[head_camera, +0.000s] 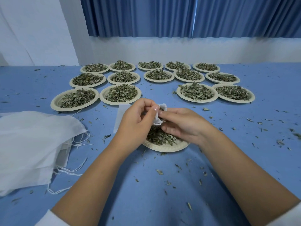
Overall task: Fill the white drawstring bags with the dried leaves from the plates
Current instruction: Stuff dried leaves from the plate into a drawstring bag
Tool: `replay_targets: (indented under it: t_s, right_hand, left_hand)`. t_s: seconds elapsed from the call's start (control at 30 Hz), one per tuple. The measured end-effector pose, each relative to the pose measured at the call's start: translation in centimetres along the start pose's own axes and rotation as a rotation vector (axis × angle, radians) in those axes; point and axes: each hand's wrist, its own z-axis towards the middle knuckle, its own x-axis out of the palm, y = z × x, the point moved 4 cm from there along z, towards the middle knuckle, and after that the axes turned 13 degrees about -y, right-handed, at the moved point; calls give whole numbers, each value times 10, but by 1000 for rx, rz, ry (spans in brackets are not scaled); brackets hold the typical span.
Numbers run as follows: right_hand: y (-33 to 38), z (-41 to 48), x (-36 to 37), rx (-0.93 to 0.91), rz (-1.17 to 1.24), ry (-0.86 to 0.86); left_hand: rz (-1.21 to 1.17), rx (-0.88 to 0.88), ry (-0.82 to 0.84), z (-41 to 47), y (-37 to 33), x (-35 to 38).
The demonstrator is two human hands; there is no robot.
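Blue table [268, 111], scattered dried leaves [159, 172], curtains [146, 15] behind

No txt, label, brand, no. or sign can be read anywhere in the view. Nothing printed is made out on the plates [55, 103], the white bags [32, 136] or the blue tbl cover [244, 144].

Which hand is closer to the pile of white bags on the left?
Left. The left hand is just right of the pile of white bags; the right hand lies farther right.
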Motion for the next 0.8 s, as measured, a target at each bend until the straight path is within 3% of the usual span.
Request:
replay_targets:
  t_s: [0.27,0.47,0.63,0.73,0.8]
  right_hand:
    - [-4,5,-1,-69,-125,-171]
    - [-3,9,7,-243,-349,-283]
    - [-1,11,8,-389,-500,-427]
    - [0,12,12,-410,-488,-402]
    - [-2,11,16,-369,-373,-279]
  left_hand:
    - [134,19,-12,-1,1,2]
    - [377,280,86,-6,-3,11]
    - [415,301,95,-7,-1,14]
    - [360,209,25,-5,2,12]
    - [316,156,-42,-4,4,10]
